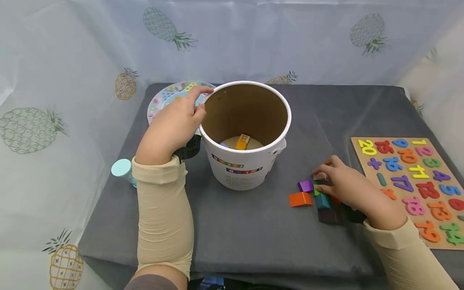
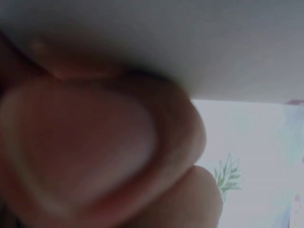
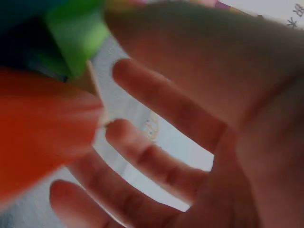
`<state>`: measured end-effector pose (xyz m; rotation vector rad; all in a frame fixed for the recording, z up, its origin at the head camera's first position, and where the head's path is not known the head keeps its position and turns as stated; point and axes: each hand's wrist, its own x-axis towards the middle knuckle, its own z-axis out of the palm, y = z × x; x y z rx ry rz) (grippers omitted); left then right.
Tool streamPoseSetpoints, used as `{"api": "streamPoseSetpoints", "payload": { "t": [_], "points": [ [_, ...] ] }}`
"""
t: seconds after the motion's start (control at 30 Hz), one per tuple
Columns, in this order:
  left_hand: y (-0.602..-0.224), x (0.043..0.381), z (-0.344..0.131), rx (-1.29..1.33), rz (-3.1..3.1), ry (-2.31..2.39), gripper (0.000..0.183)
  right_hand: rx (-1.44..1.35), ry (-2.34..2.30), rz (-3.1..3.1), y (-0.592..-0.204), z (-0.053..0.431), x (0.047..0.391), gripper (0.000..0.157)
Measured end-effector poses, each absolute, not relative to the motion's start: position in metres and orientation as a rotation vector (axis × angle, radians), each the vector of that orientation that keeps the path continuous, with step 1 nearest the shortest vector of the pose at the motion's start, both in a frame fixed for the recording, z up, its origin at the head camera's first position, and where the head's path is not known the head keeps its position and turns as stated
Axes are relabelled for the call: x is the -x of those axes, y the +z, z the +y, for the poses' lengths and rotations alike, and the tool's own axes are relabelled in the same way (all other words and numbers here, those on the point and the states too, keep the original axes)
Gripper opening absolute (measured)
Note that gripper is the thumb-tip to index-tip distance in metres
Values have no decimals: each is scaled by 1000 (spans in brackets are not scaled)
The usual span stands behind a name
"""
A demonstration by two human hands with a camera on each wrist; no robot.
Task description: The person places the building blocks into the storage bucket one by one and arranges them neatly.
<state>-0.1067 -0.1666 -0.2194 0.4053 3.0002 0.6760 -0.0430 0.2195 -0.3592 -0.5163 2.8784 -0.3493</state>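
A white bucket (image 1: 241, 169) with a brown inside stands on the grey table. My left hand (image 1: 174, 119) holds its rim at the left side, index finger on the edge and thumb just below. In the left wrist view, the fingers (image 2: 80, 142) lie close against the pale bucket wall. An orange-yellow block (image 1: 242, 142) lies inside at the bottom. My right hand (image 1: 349, 187) is over a cluster of blocks, fingers spread. Its fingertips touch a plain wooden block (image 1: 320, 176), and its thumb is at a green block (image 3: 80, 38). Beside them lie purple (image 1: 306, 186), orange (image 1: 301, 199) and teal (image 1: 322, 201) blocks.
A wooden number board (image 1: 391, 177) with coloured digits lies at the right. Behind the bucket's left side is a patterned round plate (image 1: 156, 105). A small container with a pale blue top (image 1: 121, 168) stands near the left edge. Pineapple-print sheeting (image 1: 253, 40) hangs behind the table.
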Motion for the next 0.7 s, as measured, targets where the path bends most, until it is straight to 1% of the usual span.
{"api": "streamPoseSetpoints", "payload": {
  "t": [0.23,0.4,0.5,0.6,0.7],
  "points": [
    [-216,105,-160,-368,2987,676,51,485,-397,2844,-362,227,53,28],
    [-217,107,-161,-377,2985,696,49,423,-436,2820,-362,227,57,31],
    [-217,108,-162,-377,2988,701,50,435,-456,2835,-361,226,56,34],
    [-216,109,-163,-372,2994,689,50,471,-503,2893,-361,224,56,30],
    [-215,109,-163,-384,3001,664,50,475,-710,3024,-354,217,54,25]
  ]
}}
